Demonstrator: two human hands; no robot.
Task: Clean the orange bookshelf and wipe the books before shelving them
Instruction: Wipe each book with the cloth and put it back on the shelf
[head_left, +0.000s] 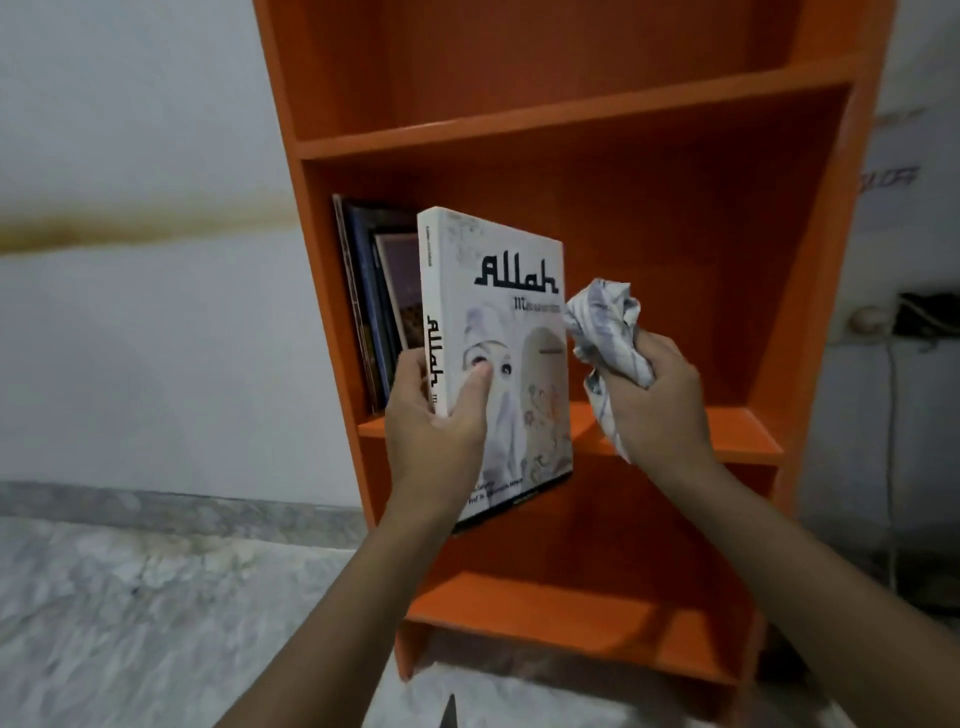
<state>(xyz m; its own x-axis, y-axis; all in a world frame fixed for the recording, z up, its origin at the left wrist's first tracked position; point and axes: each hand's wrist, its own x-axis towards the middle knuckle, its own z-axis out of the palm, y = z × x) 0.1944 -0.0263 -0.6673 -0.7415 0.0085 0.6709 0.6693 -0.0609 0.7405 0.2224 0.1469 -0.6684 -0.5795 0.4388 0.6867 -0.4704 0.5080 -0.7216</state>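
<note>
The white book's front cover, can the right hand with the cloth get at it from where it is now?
Probably yes. The right hand holds the cloth just beside the white book, whose cover faces it; only the left hand's thumb covers a small patch.

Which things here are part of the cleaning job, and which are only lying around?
Part of the job: white book in left hand; cloth in right hand; orange bookshelf; shelved books.
Lying around: wall socket and cables.

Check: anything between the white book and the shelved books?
Only the left hand's fingers, wrapped behind the white book next to the shelved books. Head view shows no other object there.
</note>
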